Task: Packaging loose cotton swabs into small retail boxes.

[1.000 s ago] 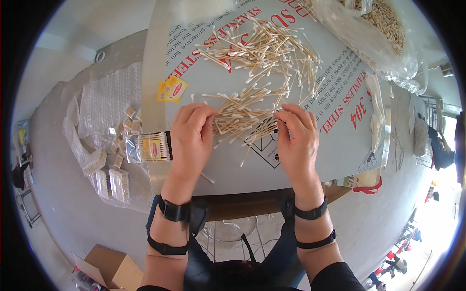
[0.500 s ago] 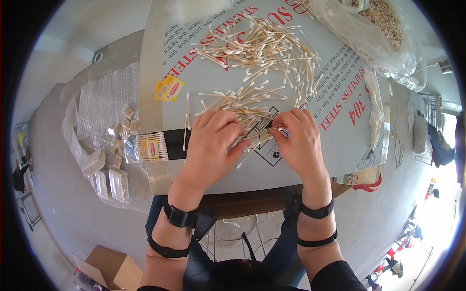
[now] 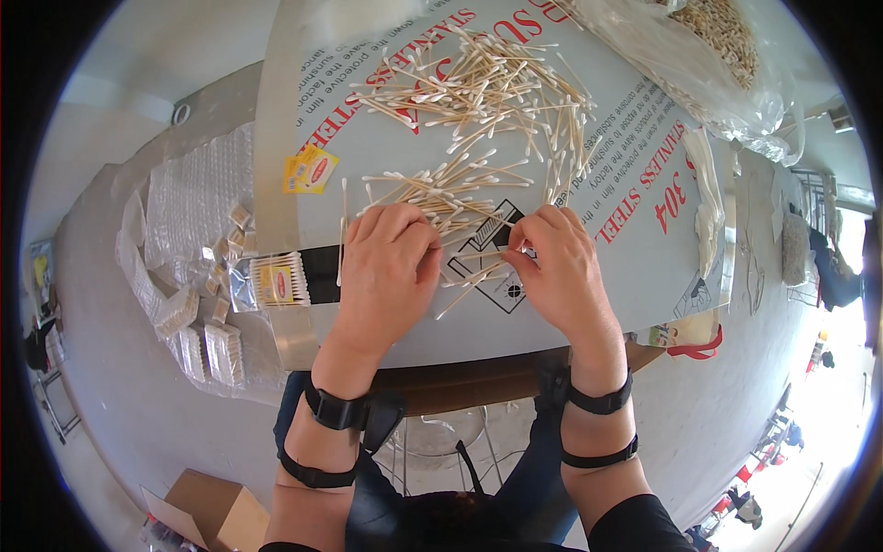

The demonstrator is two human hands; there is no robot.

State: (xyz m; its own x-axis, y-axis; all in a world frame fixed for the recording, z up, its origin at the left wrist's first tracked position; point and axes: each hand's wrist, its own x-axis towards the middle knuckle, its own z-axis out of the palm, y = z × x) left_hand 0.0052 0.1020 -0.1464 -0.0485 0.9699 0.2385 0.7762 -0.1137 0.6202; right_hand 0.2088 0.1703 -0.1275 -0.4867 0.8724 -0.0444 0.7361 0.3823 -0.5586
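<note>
Left hand (image 3: pixel 386 267) lies flat, fingers curled over cotton swabs (image 3: pixel 460 198) on table (image 3: pixel 589 304); right hand (image 3: pixel 552 271) pinches a few.

Head view of the person's own arms and lap. Left hand (image 3: pixel 386 267) and right hand (image 3: pixel 559 276) are bare, without gloves or rings. Each forearm carries two black bands: a broad wrist strap with a bulky black module (image 3: pixel 379 416) on the left arm, at 7 o'clock of the picture, and a matching strap pair (image 3: pixel 600 428) on the right arm, at 5 o'clock. A black sleeve (image 3: pixel 644 529) covers the right upper forearm. Dark blue trousers (image 3: pixel 515 488) show at 6 o'clock.
</note>
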